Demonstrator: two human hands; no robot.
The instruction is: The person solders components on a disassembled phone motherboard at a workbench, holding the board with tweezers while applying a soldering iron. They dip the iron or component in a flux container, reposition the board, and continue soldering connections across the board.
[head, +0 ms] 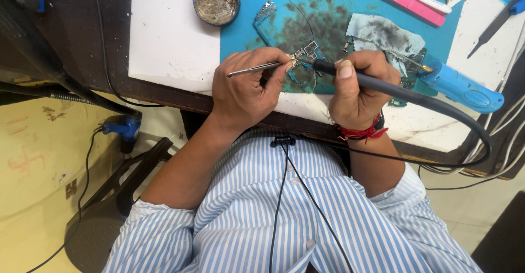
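Note:
My left hand [246,87] pinches thin metal tweezers [254,69], whose tips hold a small circuit board piece [305,53] just above the blue work mat [273,32]. Gripped in my right hand [358,87] is a black soldering iron handle [377,84], its tip touching the small board. The iron's black cable [465,120] loops off to the right. A red thread band sits on my right wrist.
A round tin of dirty flux [216,1] stands at the back. A blue-handled tool [459,90] lies on the mat's right side beside a stained grey cloth [383,32]. Pink and white pens [410,0] lie at the back right. The table edge runs below my hands.

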